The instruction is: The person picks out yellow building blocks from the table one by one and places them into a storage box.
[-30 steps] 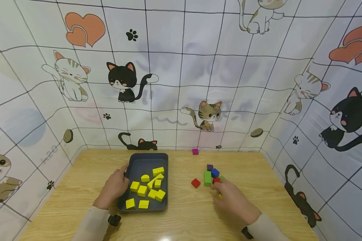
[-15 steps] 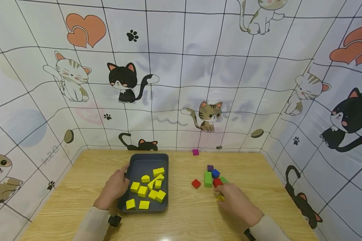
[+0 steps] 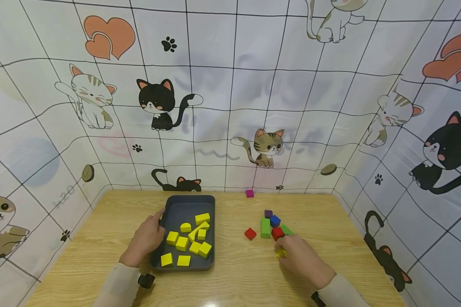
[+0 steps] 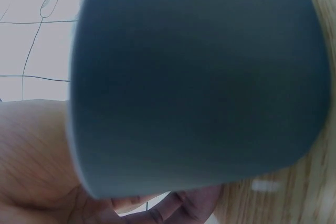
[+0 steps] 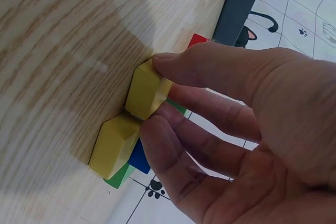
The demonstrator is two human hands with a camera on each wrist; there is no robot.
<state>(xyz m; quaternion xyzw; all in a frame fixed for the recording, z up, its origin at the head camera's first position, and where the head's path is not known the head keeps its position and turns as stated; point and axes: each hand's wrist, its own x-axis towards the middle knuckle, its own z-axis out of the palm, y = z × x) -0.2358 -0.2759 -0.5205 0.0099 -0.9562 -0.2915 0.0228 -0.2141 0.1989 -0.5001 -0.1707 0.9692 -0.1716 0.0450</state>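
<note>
My left hand [image 3: 147, 234] holds the left side of a dark grey tray [image 3: 182, 204], whose outer wall [image 4: 199, 77] fills most of the left wrist view. Several yellow blocks [image 3: 182, 243] lie in the tray. To its right, my right hand [image 3: 301, 256] is down at the table beside a small cluster of coloured blocks. In the right wrist view, thumb and fingers pinch a yellow block [image 5: 144, 87]. A second yellow block [image 5: 113, 145] lies against it on the table. A red block [image 3: 278, 233] sits just beyond the fingertips in the head view.
A green block [image 3: 265, 228], a blue block [image 3: 275, 221] and a purple block [image 3: 268, 213] stand close together beyond the right hand. A red block [image 3: 250, 233] lies apart, nearer the tray. Against the cat-print wall [image 3: 215, 106] sits a magenta block [image 3: 249, 193].
My right hand has shifted slightly right and nearer to me, uncovering more of the red and green blocks and a yellow one at the fingers. The left hand and tray stay put.
</note>
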